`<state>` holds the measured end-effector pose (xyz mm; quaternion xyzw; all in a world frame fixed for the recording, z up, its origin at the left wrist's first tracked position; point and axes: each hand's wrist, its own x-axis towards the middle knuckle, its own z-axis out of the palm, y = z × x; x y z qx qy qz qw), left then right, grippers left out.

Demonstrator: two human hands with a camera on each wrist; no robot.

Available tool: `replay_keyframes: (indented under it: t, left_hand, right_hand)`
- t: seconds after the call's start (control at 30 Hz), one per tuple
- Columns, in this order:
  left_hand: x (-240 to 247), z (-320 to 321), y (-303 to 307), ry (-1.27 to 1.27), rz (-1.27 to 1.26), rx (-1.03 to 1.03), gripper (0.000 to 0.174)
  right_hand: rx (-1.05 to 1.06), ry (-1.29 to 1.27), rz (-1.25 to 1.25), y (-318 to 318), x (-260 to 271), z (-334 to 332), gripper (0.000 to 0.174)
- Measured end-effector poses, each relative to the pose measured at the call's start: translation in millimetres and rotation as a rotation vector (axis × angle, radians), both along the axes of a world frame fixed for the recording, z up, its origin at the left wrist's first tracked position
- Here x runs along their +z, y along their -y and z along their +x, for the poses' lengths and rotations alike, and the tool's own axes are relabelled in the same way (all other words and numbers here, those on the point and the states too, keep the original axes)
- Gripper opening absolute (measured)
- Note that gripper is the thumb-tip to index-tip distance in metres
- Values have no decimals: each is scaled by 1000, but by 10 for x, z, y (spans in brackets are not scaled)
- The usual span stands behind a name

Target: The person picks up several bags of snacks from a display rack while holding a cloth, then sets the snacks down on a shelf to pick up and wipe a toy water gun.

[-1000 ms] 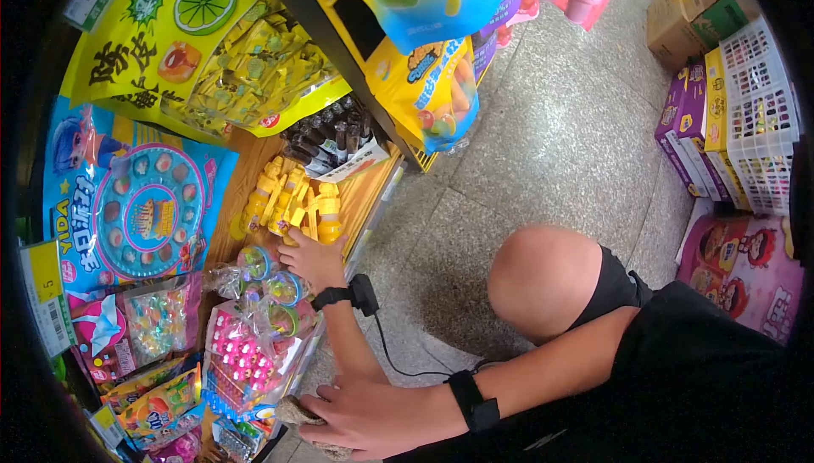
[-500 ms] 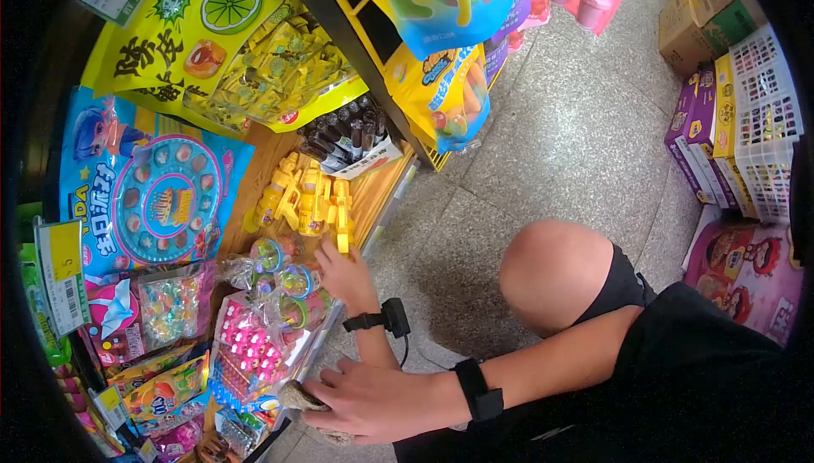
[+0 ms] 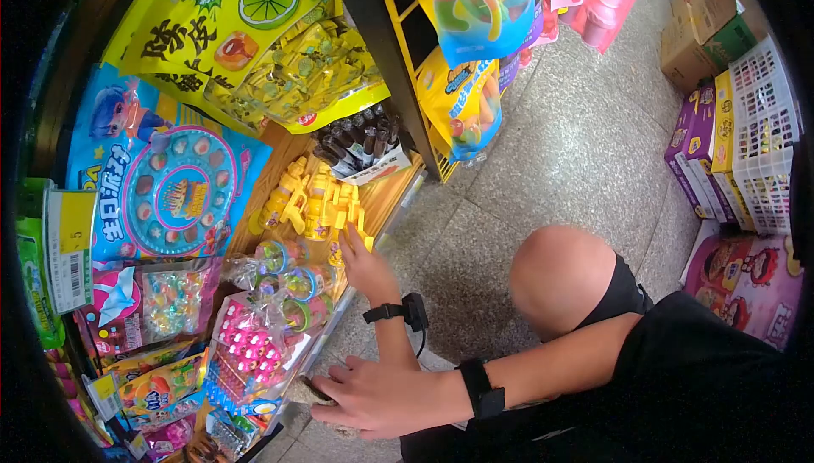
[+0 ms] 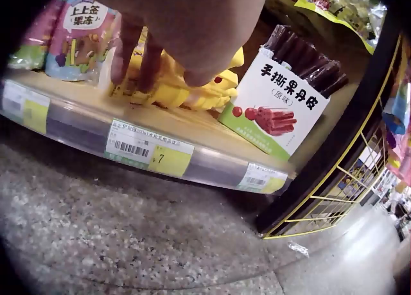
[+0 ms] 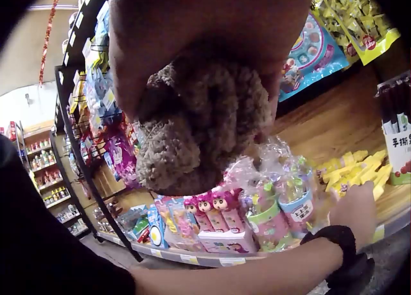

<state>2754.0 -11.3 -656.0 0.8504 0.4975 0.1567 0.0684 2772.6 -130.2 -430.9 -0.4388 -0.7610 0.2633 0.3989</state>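
My left hand (image 3: 370, 273) is at the front edge of a wooden shelf, its fingers around a yellow gun-shaped bottle (image 3: 367, 235). Several more yellow bottles (image 3: 315, 200) lie beside it in a row. In the left wrist view, the fingers (image 4: 149, 67) point down over the yellow plastic, and the palm hides part of it. A fuzzy grey-brown cloth (image 5: 205, 115) is bunched in my right hand (image 3: 381, 395), which grips it near the lower end of the shelf. Close by the left hand stand clear-wrapped candy cups (image 3: 301, 283).
A white box of dark fruit strips (image 4: 276, 102) stands at the shelf's end by a black upright (image 3: 381, 47). Pink figure-topped candies (image 3: 246, 344) sit toward the right hand. Candy bags (image 3: 170, 183) line the back. Across the floor (image 3: 543, 149) are boxes and a white basket (image 3: 763, 141).
The left hand has moved forward along the shelf edge; a yellow bottle that stood up at its fingers now lies lower by the others. The right hand keeps its cloth; the head view has shifted slightly.
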Motion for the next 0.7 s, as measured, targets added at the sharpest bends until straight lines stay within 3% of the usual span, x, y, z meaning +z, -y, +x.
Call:
replay_keyframes:
  t: [0.37, 0.53, 0.7]
  left_hand:
    - [-316, -42, 79, 29, 2, -54, 66]
    - [-204, -97, 30, 31, -82, -79, 64]
    - [-7, -34, 58, 53, -159, 9, 49]
  right_hand:
    - [64, 15, -51, -18, 23, -43, 45]
    - [56, 25, -38, -31, 4, -111, 47]
    - [107, -54, -24, -3, -43, -231, 52]
